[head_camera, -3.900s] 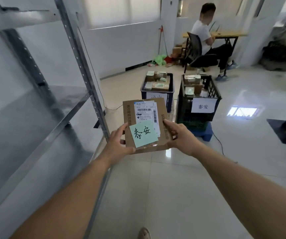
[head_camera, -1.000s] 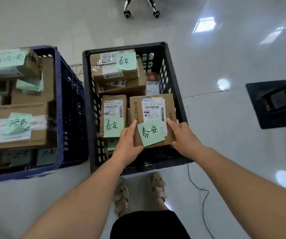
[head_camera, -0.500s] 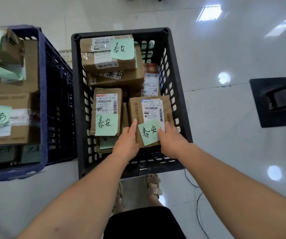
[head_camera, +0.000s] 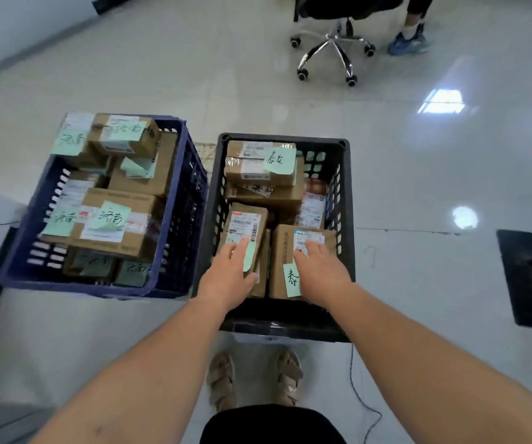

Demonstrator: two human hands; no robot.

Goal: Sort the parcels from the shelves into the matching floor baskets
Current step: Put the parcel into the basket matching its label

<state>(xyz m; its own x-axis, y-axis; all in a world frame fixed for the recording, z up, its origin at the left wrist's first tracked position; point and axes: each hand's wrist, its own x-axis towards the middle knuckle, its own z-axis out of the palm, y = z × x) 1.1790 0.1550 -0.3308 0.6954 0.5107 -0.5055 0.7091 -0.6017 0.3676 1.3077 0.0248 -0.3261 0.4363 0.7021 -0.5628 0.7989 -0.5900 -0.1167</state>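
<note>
My forearms [head_camera: 149, 363] are bare; below I see a black garment [head_camera: 271, 424] and tan strapped sandals [head_camera: 221, 381].

Pale, glossy tiled floor [head_camera: 418, 174] fills most of the frame, with a thin grout line [head_camera: 418, 231] running across the right half. At upper left, a light wall [head_camera: 18, 20] meets the floor along a dark skirting strip [head_camera: 110, 2]. At top centre stands an office chair [head_camera: 333, 43] with a black seat, chrome star base and black castors. Just right of it is a seated person's blue shoe [head_camera: 407, 43]. Two light reflections lie on the tiles at right: a bright rectangular patch [head_camera: 441, 102] and, below it, a round spot [head_camera: 465, 217]. A black rectangular slab [head_camera: 521, 283] sits at the right edge. A thin dark cable [head_camera: 354, 382] trails across the lower floor.
</note>
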